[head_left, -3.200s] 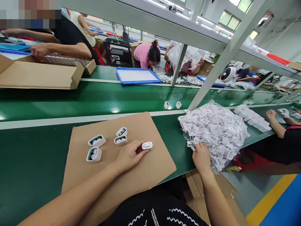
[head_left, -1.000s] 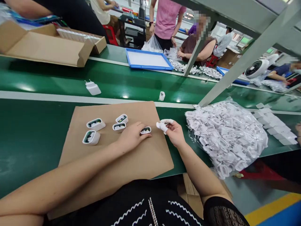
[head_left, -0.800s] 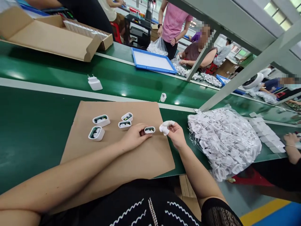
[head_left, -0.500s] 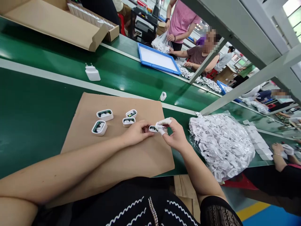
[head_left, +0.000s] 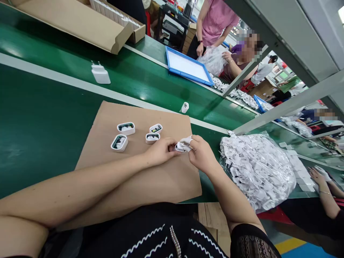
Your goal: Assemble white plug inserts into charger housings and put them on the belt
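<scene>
Gripping case [head_left: 179, 149] near right edge of cardboard [head_left: 166, 181], left hand [head_left: 161, 150] likely steadied it for right hand [head_left: 203, 154] (grip unclear).

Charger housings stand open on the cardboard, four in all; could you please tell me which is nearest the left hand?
The near housing of the right-hand pair: it sits just beyond the left hand, with its partner behind it and the other two further left.

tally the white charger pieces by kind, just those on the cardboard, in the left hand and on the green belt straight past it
open housings on the cardboard: 4
housing in the left hand: 1
two-pin plug on the belt: 1
small piece, pins not visible: 1
total: 7
</scene>
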`<state>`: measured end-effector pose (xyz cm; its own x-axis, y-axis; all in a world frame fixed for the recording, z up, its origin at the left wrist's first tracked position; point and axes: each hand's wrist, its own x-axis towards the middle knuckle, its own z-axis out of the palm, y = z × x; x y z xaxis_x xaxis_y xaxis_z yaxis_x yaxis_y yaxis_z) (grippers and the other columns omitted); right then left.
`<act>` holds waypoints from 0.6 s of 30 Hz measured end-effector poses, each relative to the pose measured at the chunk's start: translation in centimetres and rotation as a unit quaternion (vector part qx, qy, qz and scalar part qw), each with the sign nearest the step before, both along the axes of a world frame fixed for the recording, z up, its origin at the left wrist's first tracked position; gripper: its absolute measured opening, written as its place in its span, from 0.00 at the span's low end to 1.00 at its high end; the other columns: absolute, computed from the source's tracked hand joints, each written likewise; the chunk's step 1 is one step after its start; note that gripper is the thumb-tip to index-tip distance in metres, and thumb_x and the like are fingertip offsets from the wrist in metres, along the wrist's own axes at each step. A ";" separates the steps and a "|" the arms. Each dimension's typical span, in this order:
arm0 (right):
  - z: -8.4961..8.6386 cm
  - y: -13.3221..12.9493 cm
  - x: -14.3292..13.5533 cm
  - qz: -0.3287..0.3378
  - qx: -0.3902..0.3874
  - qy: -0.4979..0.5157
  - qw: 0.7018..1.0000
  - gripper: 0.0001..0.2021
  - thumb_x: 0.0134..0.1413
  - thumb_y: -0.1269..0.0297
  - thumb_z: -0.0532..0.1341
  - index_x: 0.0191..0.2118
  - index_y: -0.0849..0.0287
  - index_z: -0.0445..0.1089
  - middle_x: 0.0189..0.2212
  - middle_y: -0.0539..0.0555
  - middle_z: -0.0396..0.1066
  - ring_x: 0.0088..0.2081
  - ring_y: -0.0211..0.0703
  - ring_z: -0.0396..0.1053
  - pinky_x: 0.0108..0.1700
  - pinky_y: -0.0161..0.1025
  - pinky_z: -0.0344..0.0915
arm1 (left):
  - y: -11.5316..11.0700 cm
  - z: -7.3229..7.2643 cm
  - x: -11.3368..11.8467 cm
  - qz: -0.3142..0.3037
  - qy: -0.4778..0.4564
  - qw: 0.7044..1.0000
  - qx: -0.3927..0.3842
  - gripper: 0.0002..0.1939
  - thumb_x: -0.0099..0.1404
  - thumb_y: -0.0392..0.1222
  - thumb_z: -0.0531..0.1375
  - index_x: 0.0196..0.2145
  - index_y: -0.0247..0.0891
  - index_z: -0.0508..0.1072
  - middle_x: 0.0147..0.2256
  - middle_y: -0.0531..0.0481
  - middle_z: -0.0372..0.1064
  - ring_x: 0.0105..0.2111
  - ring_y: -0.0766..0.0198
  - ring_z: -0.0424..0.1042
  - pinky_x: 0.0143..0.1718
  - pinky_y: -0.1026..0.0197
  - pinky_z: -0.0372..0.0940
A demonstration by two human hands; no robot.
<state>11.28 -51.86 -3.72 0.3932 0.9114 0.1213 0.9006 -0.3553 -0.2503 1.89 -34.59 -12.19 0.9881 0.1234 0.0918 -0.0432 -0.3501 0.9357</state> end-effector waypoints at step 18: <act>0.7 2.2 -1.0 -0.069 -0.112 -0.001 0.991 0.05 0.50 0.74 0.64 0.34 0.61 0.76 0.32 0.55 0.67 0.33 0.43 0.62 0.31 0.38 0.50 | -0.1 -0.3 -0.2 0.008 -0.001 1.000 0.017 0.17 0.63 0.55 0.65 0.35 0.37 0.77 0.31 0.49 0.69 0.31 0.60 0.68 0.34 0.58 0.63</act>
